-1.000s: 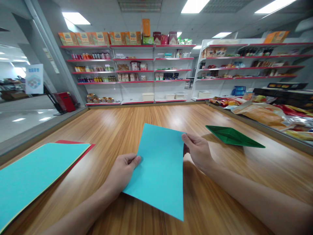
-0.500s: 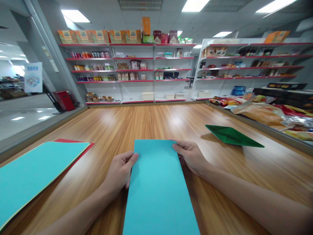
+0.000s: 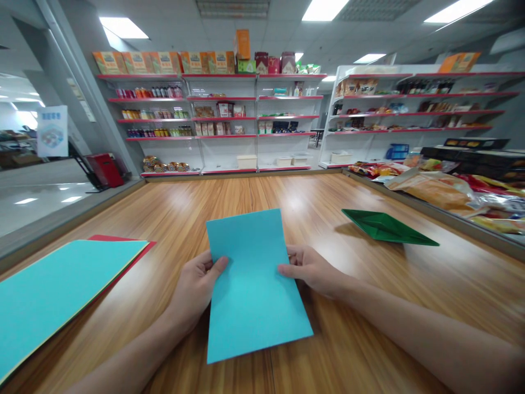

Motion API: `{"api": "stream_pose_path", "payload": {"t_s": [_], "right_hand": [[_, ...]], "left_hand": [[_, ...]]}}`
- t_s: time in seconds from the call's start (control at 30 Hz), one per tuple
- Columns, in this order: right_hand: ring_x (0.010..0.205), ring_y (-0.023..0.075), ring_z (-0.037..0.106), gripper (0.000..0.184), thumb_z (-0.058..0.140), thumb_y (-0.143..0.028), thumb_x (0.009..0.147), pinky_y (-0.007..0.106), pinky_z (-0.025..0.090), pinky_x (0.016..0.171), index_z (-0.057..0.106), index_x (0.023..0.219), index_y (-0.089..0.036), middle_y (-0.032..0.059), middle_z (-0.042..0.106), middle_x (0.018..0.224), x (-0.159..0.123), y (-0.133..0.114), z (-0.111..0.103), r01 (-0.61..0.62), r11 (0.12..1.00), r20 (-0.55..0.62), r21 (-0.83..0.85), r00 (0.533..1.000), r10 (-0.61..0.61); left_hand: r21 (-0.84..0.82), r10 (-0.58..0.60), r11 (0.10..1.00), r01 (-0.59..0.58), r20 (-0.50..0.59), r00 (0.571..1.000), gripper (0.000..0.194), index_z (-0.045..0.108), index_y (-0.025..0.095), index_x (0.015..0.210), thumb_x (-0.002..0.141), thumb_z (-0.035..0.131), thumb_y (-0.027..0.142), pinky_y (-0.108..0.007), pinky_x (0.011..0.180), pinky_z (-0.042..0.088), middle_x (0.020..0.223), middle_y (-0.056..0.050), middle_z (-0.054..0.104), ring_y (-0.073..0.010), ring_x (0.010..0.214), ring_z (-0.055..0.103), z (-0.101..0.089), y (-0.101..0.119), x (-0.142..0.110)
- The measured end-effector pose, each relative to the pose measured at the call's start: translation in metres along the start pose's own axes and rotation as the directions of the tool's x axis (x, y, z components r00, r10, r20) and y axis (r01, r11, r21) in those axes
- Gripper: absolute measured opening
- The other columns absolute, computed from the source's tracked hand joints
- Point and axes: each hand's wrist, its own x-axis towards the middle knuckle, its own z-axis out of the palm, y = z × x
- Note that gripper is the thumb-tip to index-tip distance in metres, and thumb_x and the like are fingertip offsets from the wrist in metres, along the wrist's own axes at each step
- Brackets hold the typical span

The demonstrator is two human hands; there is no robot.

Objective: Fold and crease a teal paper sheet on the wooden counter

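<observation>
Turquoise rectangular paper sheet (image 3: 250, 284) is what's in play, held over the wooden tabletop (image 3: 246, 197) right in front of the person, long side running away from them. The far end looks lifted a bit off the wood while the near corner sits low; I can't quite tell whether it's touching the surface.

My read on the step: this looks like the squaring-up stage, getting the sheet lined up before any crease goes in. I don't see a fold line anywhere on it. If a fold is coming, the next move would need the edges matched carefully and the sheet pressed flat against the tabletop, since loose paper held in the air slides out of alignment easily.

Hands: the left hand (image 3: 197, 287) is pinched on the left edge of the turquoise sheet, thumb on top, other fingers curled underneath. The right hand (image 3: 311, 268) grips the right edge about the same way, thumb lying across the top face and fingers tucked behind. Both are closed on the paper, with the sheet's width between them.

Other stuff, relative to the turquoise sheet: a stack of coloured paper sheets (image 3: 61, 290) with a turquoise one on top and red peeking out lies well to its left, and a dark green folded paper piece (image 3: 385, 227) sits off to its right and further back.
</observation>
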Motion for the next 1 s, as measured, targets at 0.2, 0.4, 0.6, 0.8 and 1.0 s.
{"api": "stream_pose_path", "payload": {"t_s": [0.2,0.4,0.6,0.8,1.0], "right_hand": [[0.054,0.0095,0.054,0.04,0.071,-0.042,0.074,0.019,0.04,0.045,0.059,0.098,-0.013,0.0012,0.06,0.072,-0.002,0.001,-0.002,-0.038,0.999,0.037,-0.037,0.999,0.039],[0.076,0.0138,0.062,0.036,0.071,-0.034,0.076,0.025,0.05,0.068,0.061,0.102,-0.011,0.0054,0.064,0.083,0.0,0.005,0.0,0.028,0.996,-0.085,0.089,0.996,-0.021],[0.055,0.0113,0.06,0.072,0.076,-0.034,0.069,0.017,0.046,0.041,0.043,0.13,-0.012,0.0017,0.061,0.073,-0.002,-0.004,0.002,-0.139,0.987,0.098,0.076,0.986,0.132],[0.038,0.012,0.058,0.062,0.059,-0.045,0.083,0.013,0.034,0.026,0.042,0.13,-0.009,-0.0002,0.059,0.061,-0.004,-0.008,0.009,-0.172,0.982,-0.05,-0.075,0.984,0.168],[0.03,0.0034,0.042,0.07,0.067,-0.039,0.078,0.012,0.023,0.027,0.036,0.135,-0.012,0.0031,0.067,0.067,-0.007,-0.013,0.01,-0.16,0.983,0.083,-0.094,0.982,0.168]], "left_hand": [[-0.072,-0.012,0.997,0.012,0.0,1.0,0.038,0.064,0.012,0.1,0.076,0.07,0.04,-0.028,0.059,0.049,0.088,-0.01,0.069,-0.0177,0.066,0.062,-0.005,-0.006,0.001],[-0.188,-0.053,0.978,0.092,0.201,0.978,0.047,0.057,0.016,0.116,0.075,0.072,0.033,-0.036,0.079,0.052,0.108,-0.013,0.066,-0.0221,0.085,0.066,0.001,0.003,-0.001],[-0.174,-0.034,0.984,0.039,0.033,0.999,0.05,0.056,0.014,0.113,0.072,0.075,0.034,-0.035,0.079,0.052,0.105,-0.012,0.068,-0.0217,0.085,0.066,0.0,-0.001,0.003],[-0.157,-0.057,0.986,0.046,-0.068,0.996,0.056,0.057,0.013,0.11,0.065,0.079,0.036,-0.032,0.071,0.052,0.096,-0.01,0.07,-0.0219,0.079,0.067,0.001,-0.002,0.002],[-0.117,-0.028,0.993,0.008,-0.167,0.986,0.056,0.058,0.013,0.107,0.063,0.08,0.039,-0.03,0.07,0.052,0.098,-0.01,0.069,-0.0217,0.079,0.066,-0.001,0.0,0.001]]}}
